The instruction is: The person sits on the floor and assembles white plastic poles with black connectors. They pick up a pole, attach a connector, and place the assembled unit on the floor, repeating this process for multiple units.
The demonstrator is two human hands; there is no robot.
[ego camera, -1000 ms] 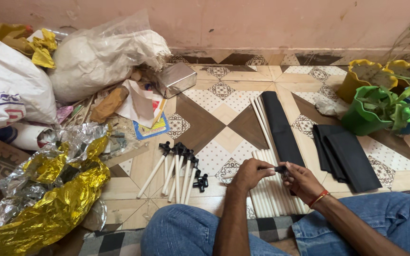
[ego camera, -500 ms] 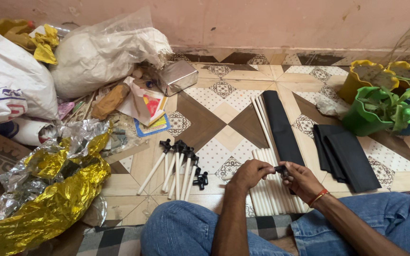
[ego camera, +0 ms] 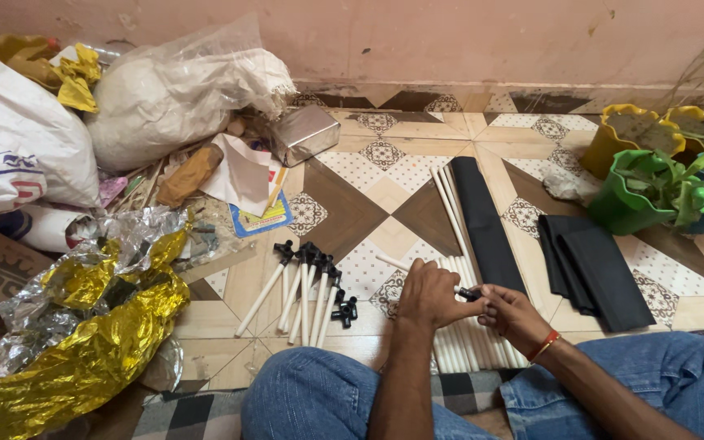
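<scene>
Both hands meet low over the patterned tile floor [ego camera: 352, 204], just in front of the seated person's denim-clad knees. Left hand [ego camera: 427, 295] is curled around a thin white plastic stick [ego camera: 393, 262], whose free end pokes out to the left of the knuckles. Right hand [ego camera: 515, 316], with an orange band at the wrist, pinches a small black plastic end cap [ego camera: 468, 293] at the stick's other end, right between the two hands. Compared with a second ago, the hands sit in nearly the same spot and the grip looks unchanged. The stick is slim, straight and plain white, the cap short and dark. Beneath the hands lies a bundle of bare white sticks [ego camera: 470, 346]. To the left rests a row of white sticks with black caps [ego camera: 303, 289], with loose black caps [ego camera: 345, 311] just beside them.
</scene>
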